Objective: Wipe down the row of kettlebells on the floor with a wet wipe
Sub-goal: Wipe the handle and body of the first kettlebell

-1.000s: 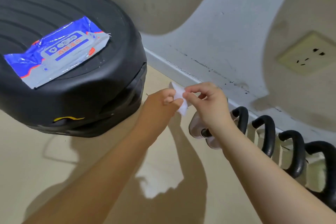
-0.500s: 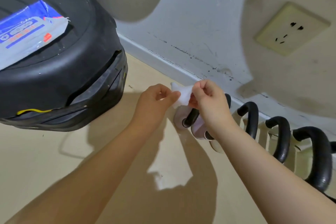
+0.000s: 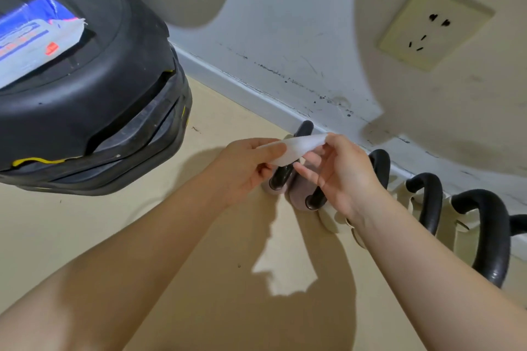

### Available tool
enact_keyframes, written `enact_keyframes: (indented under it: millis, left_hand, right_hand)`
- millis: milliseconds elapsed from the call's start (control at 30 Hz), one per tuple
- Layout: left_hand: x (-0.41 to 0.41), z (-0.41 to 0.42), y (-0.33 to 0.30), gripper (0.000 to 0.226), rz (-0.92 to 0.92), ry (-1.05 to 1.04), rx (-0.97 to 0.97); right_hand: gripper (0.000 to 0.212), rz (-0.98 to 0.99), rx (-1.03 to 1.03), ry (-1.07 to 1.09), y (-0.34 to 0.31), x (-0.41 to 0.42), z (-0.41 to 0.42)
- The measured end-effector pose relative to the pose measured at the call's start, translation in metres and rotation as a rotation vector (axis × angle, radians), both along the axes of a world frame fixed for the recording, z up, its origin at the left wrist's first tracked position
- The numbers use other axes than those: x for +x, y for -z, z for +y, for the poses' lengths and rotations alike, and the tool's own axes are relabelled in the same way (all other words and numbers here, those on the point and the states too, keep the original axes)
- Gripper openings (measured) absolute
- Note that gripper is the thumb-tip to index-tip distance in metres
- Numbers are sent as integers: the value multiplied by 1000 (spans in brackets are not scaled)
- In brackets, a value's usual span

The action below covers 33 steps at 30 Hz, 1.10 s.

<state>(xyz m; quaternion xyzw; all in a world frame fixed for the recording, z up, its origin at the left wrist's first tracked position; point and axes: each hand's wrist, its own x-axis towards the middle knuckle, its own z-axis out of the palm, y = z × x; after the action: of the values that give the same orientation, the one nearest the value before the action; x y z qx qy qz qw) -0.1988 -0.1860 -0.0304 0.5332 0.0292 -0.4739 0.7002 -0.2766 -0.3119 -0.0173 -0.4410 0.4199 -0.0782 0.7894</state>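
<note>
We pinch the wet wipe (image 3: 291, 149) taut between left hand (image 3: 245, 171) and right hand (image 3: 339, 174); it's limp and damp, best gripped by its edges; the kettlebells (image 3: 299, 179) sit just beneath our grip.

The beige floor (image 3: 128, 236) carries a row of black-handled kettlebells (image 3: 425, 199) along the baseboard, with a black case (image 3: 94, 111) beside them.
</note>
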Motion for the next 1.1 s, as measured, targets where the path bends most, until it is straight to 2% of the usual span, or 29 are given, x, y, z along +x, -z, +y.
enact_keyframes:
  millis: [33, 133, 267, 333, 400, 467, 567, 633, 700, 800, 900, 967, 1033, 1100]
  left_hand:
    - [-2, -3, -1, 5, 15, 35, -2]
    - [-9, -9, -1, 10, 30, 68, -2]
    - [-15, -14, 1, 6, 69, 9, -39]
    - [-15, -15, 2, 6, -15, -42, -17]
    - [-15, -16, 1, 15, -95, -126, -17]
    - [-13, -16, 0, 17, -124, -191, -52]
    - [-11, -14, -3, 16, -168, -164, -95]
    - [-9, -12, -6, 22, -194, -100, -99]
    - [-6, -12, -8, 30, -203, -54, -75]
    - [1, -10, -9, 38, -103, -40, -94]
    - [3, -6, -5, 35, 97, -30, -207]
    - [2, -6, 1, 35, 162, -42, -256]
    - [2, -9, 8, 33, 153, -93, -222]
    - [4, -14, 19, 28, 12, -140, -32]
  right_hand:
    - [19, -31, 31, 18, -1, -2, -3]
    - [15, -96, 85, -21, 0, -6, -11]
    - [13, -177, 99, -90, -1, -10, -17]
    - [14, -162, 19, -93, 0, -10, -18]
    - [12, -89, -60, -81, 1, -11, -21]
    - [15, -43, -51, -86, 2, -12, -24]
    - [38, -7, 45, -275, 5, -17, -28]
    - [39, 5, 113, -477, 1, -19, -30]
    - [41, 3, 249, -515, -1, -19, -33]
    - [37, -15, 313, -427, 4, -18, -36]
    - [40, -210, 414, -349, 7, -20, -34]
    - [23, -331, 507, -142, 10, -19, -36]
    - [13, -262, 432, 76, 9, -16, -41]
    - [12, -148, 237, 204, 3, -11, -48]
